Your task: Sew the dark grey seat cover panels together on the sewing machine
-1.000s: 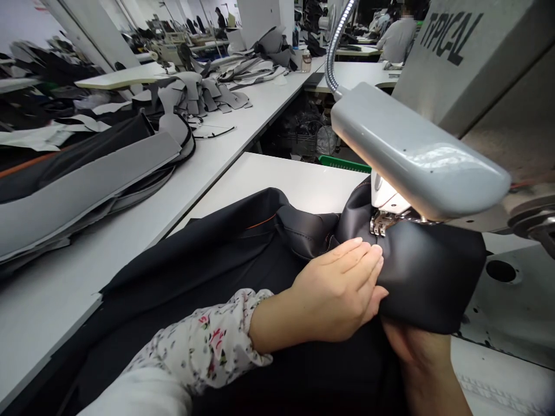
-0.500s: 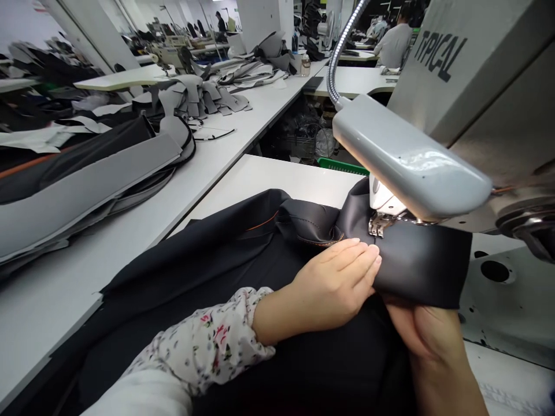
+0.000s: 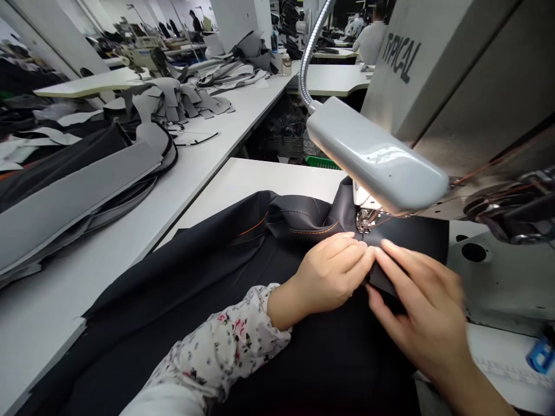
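Black leather-like material [image 3: 208, 277] with orange stitching spreads over the sewing table and bunches up left of the presser foot [image 3: 366, 221]. My left hand [image 3: 332, 274] is closed on the material just in front of the foot, its fingertips pressed together beside a seam. Close against it, my right hand [image 3: 427, 306] pinches the material's near edge, fingers on top and thumb lower down at the edge. Part of the material passes beneath the foot of the sewing machine [image 3: 437, 75]. The fingers hide some of the seam.
A lamp head [image 3: 377, 156] on a bendable metal neck hangs low over the foot. Grey and black cut pieces [image 3: 78, 199] pile up on the long white table at left. A blue object [image 3: 540, 353] lies at far right, and a person [image 3: 370, 43] sits in the background.
My right hand has come out from under the material and now grips its edge from above. My left hand stays near the foot. The whole view has shifted, with things appearing farther left.
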`<state>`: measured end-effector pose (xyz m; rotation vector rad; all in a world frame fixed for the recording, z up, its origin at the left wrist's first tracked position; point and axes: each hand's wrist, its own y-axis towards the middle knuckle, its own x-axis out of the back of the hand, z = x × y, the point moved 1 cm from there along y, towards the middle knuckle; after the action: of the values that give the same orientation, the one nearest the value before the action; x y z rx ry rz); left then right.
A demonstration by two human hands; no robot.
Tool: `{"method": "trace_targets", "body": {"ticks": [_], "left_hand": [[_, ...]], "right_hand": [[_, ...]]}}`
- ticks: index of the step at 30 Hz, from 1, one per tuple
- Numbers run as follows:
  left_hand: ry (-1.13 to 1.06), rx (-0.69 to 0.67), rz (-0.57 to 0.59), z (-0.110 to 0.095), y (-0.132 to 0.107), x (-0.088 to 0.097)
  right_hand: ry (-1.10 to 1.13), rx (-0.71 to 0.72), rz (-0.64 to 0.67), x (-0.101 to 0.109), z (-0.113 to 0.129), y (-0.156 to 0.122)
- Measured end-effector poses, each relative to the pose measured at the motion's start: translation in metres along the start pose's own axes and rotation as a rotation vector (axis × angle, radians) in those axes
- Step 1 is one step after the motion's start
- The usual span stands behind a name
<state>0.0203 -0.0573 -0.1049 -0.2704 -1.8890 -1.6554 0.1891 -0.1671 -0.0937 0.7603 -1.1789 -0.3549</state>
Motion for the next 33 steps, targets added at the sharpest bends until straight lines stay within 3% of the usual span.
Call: {"method": "trace_targets", "body": {"ticks": [3, 7, 15, 25, 29, 33], "left_hand": [[0.01, -0.002, -0.037, 0.001, -0.001, 0.0], [0.027, -0.042, -0.027, 0.002, -0.004, -0.005], [0.015, -0.043, -0.096, 0.009, -0.01, -0.021], [-0.05, -0.082, -0.155, 0.017, -0.013, -0.025], [-0.09, -0.112, -0.122, 0.017, -0.019, -0.03], [-0.116, -0.053, -0.1, 0.017, -0.024, -0.036]], "right_hand": [[-0.049, 0.097, 0.023, -0.022, -0.022, 0.013], [0.036, 0.102, 0.0, -0.028, -0.039, 0.019], [0.146, 0.066, -0.072, -0.032, -0.046, 0.028], [0.194, 0.024, -0.12, -0.046, -0.053, 0.037], [0.187, 0.012, -0.139, -0.051, -0.058, 0.037], [0.182, -0.003, -0.153, -0.055, -0.064, 0.036]]}}
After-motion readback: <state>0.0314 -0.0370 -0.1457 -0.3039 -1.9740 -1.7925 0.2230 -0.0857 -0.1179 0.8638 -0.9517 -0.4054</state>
